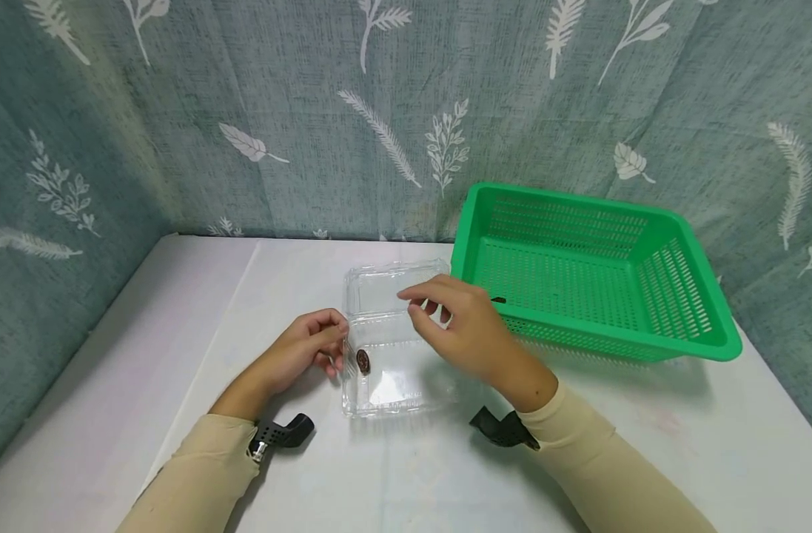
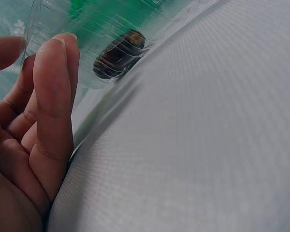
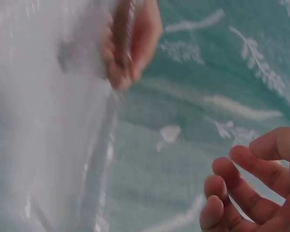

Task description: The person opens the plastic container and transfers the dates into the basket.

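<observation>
My left hand (image 1: 310, 344) pinches the left rim of a clear plastic clamshell container (image 1: 406, 385), which lies with its lid (image 1: 379, 289) folded back toward the wall. Inside, near the left side, lies one dark brown, shiny oval piece (image 1: 363, 362) that looks like a date. The left wrist view shows this brown piece (image 2: 120, 54) through the plastic, just beyond my fingertips. My right hand (image 1: 462, 326) hovers over the container's right part, thumb and fingers apart and loosely bent, holding nothing. In the right wrist view the right hand's fingers (image 3: 251, 193) curve around bare air.
A green perforated basket (image 1: 685, 348) stands at the back right, close to the container. A small dark piece (image 1: 499, 300) shows in it beside my right hand. White cloth covers the table (image 1: 406, 481). A patterned green-grey curtain (image 1: 299, 148) hangs behind and at the sides.
</observation>
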The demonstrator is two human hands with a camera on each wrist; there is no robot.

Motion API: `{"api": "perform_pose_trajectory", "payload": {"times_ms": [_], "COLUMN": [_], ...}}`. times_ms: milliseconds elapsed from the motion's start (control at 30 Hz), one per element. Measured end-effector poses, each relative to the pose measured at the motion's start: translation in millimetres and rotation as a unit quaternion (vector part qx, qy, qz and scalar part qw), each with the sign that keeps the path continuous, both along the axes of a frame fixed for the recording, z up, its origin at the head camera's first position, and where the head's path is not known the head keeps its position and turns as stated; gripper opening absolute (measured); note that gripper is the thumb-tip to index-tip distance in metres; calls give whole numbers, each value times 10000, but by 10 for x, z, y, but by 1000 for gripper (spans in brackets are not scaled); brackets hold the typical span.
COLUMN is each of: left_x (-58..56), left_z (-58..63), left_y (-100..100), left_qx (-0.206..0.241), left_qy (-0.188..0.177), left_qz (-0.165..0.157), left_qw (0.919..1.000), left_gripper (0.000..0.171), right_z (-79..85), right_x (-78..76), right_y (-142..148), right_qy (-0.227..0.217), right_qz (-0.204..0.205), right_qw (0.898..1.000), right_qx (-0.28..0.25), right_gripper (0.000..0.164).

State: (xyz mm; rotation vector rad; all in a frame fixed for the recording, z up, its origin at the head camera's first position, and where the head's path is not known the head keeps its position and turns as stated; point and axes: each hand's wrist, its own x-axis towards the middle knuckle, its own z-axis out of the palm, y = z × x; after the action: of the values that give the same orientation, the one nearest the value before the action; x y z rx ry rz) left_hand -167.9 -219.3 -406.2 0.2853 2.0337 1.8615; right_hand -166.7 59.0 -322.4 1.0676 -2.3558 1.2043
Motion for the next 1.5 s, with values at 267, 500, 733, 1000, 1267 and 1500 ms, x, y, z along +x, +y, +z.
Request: {"api": "perform_pose_trajectory", "payload": {"times_ms": [267, 500, 733, 1000, 1267, 1500], "left_x": [-3, -5, -17, -16, -31, -22], "left_z": [0, -3, -15, -3, -28, -14], "left_y": [16, 10, 17, 4, 5, -10], "left_qx": [-33, -48, -4, 44, 96, 68], "left_qy": [-6, 11, 18, 23, -9, 26], "left_qz": [-44, -23, -91, -18, -73, -48], "left_qw": [10000, 10000, 10000, 10000, 9999, 10000], "left_gripper": [28, 26, 21, 19, 20, 21], "right_z": [-179, -338, -447, -476, -518, -521], "right_x": [135, 134, 153, 113, 83, 72], "right_y": [-208, -316, -353, -385, -384, -408], "right_qy": [-895, -1628, -1948, -1712, -1794, -1835], "right_qz": [131, 522, 664, 1004, 1175, 1345], "right_qw": [9950, 9813, 9677, 9639, 9553, 9447], "right_qx": [422, 880, 1454, 1778, 2035, 2363], "right_gripper": [28, 38, 44, 46, 49, 49]}}
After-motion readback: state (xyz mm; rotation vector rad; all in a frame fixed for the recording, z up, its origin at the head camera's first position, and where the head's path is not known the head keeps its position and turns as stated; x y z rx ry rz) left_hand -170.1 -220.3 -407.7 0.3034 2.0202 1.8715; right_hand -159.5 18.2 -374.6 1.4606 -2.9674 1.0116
